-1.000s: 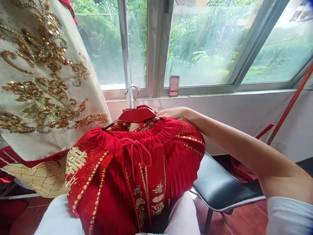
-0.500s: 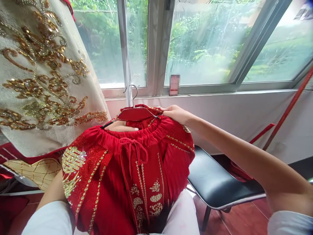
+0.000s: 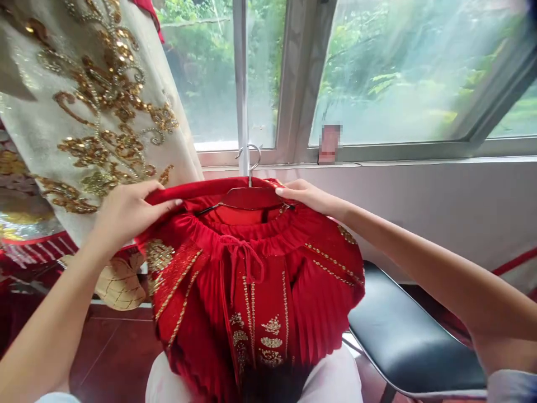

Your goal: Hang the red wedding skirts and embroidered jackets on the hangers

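A red pleated skirt (image 3: 260, 240) with a gathered drawstring waist and gold beading hangs on a hanger (image 3: 255, 197) above my lap. The hanger's metal hook (image 3: 257, 158) rises at the back, in front of the window frame. My left hand (image 3: 130, 208) pinches the red cloth edge at the left rear, thumb towards me and fingers behind. At the right rear, my right hand (image 3: 308, 196) grips the same top edge, its fingertips beside the hanger. A loose drawstring bow (image 3: 243, 257) dangles at the front of the waist. The skirt's lower part is in shadow.
A cream cloth with gold sequins (image 3: 121, 112) hangs at the left. Behind stands a window (image 3: 377, 84) with a small blurred-out red item (image 3: 329, 151) on its sill. To the right is a black-seated chair (image 3: 411, 330). A yellowish quilted piece (image 3: 121, 285) lies low at the left.
My left hand has come out from inside the waist opening to the left rear edge and holds the cloth there. The rear edge is now stretched out. The view has shifted left.
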A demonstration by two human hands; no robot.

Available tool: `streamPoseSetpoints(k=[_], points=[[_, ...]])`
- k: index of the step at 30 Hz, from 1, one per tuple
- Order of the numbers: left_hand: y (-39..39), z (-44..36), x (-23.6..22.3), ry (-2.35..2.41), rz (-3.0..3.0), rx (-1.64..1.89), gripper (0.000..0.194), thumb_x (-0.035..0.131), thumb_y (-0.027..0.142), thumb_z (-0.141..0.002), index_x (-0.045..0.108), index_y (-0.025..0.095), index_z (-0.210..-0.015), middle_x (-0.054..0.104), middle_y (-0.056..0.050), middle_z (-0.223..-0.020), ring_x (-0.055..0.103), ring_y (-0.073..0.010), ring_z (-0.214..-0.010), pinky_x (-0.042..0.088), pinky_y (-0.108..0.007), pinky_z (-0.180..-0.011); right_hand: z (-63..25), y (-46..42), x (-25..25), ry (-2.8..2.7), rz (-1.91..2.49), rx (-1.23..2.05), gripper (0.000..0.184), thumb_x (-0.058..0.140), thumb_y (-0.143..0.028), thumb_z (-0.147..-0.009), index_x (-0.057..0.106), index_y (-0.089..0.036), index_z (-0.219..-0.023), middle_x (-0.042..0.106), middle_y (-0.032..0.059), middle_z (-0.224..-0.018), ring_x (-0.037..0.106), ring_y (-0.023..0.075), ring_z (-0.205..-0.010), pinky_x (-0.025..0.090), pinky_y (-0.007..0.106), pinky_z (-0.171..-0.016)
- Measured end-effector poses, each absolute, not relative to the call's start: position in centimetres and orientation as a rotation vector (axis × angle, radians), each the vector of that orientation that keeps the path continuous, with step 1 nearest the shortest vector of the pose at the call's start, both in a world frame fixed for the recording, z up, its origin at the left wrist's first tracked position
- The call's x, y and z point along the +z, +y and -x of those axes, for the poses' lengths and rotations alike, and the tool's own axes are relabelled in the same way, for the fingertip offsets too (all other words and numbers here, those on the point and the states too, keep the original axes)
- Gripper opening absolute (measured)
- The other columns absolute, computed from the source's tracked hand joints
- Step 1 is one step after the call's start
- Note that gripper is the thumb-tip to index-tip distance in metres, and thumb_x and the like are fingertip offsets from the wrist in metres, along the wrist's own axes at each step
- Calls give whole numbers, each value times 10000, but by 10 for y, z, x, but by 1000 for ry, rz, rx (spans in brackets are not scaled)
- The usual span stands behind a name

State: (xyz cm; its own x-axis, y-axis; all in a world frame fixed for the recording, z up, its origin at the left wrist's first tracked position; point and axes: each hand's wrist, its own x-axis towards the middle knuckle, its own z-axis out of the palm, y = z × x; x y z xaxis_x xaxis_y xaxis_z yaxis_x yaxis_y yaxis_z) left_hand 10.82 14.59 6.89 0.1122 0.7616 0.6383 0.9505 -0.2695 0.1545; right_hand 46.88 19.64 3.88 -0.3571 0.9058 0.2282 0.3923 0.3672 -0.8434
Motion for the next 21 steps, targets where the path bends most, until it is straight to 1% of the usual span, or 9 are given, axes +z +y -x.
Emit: streamPoseSetpoints(k=[3, 5, 8, 10, 13, 15, 17, 19, 21], points=[[152, -86, 44, -1959, 2566, -887, 477, 669, 545, -705, 682, 141, -956, 689, -26, -800, 600, -180, -711, 492, -283, -677, -463, 198, 31, -1866, 1111, 981, 340, 755, -470, -641, 649, -154, -710, 623, 16, -650, 566, 154, -610, 440, 247, -554], [161, -70, 23, -2065, 2740, -1053, 534, 708, 555, -659, 665, 134, -984, 709, -60, -911, 627, -210, -799, 515, -312, -743, -462, 198, 27, -1799, 1085, 1030, 330, 790, -445, -599, 671, -161, -718, 642, 19, -666, 585, 164, -612, 454, 257, -558], [169, -51, -1, -2162, 2690, -1439, 585, 674, 640, -634, 654, 123, -907, 703, -71, -820, 627, -221, -765, 530, -347, -744, -461, 196, 23, -1711, 1057, 1031, 309, 823, -407, -552, 689, -178, -710, 639, 13, -631, 604, 184, -612, 469, 271, -551], [165, -46, 0, -2176, 2482, -1485, 587, 603, 651, -688, 653, 108, -906, 684, -57, -750, 612, -212, -721, 531, -353, -717, -458, 194, 22, -1674, 1072, 994, 305, 831, -405, -540, 685, -184, -690, 621, 6, -588, 595, 186, -589, 457, 269, -522], [140, -48, 28, -2001, 2046, -1146, 440, 523, 480, -823, 686, 91, -949, 678, -41, -780, 598, -192, -748, 510, -348, -764, -452, 189, 20, -1652, 1110, 987, 321, 827, -437, -554, 667, -183, -668, 607, 9, -557, 571, 176, -551, 421, 261, -478], [114, -57, 50, -1759, 1734, -991, 342, 462, 297, -872, 696, 116, -1044, 693, -48, -908, 615, -201, -869, 481, -356, -840, -447, 184, 17, -1643, 1125, 987, 339, 812, -464, -582, 658, -175, -667, 607, 18, -556, 556, 166, -528, 398, 256, -457], [85, -77, 59, -1571, 1498, -914, 354, 417, 186, -881, 673, 133, -1119, 687, -63, -1015, 619, -217, -984, 463, -353, -859, -443, 179, 14, -1625, 1136, 953, 355, 795, -485, -607, 650, -168, -675, 606, 20, -556, 540, 154, -504, 381, 252, -441], [60, -109, 48, -1523, 1398, -826, 310, 429, 224, -911, 663, 131, -1092, 689, -73, -946, 642, -214, -886, 468, -316, -737, -440, 176, 11, -1597, 1144, 902, 365, 783, -499, -618, 645, -169, -689, 605, 12, -557, 534, 148, -491, 378, 252, -435], [45, -148, 21, -1508, 1408, -665, 252, 443, 233, -916, 678, 153, -876, 590, -34, -610, 553, -164, -533, 352, -269, -485, -439, 175, 9, -1559, 1137, 876, 366, 775, -506, -620, 644, -174, -703, 613, 10, -566, 550, 158, -500, 396, 259, -442]])
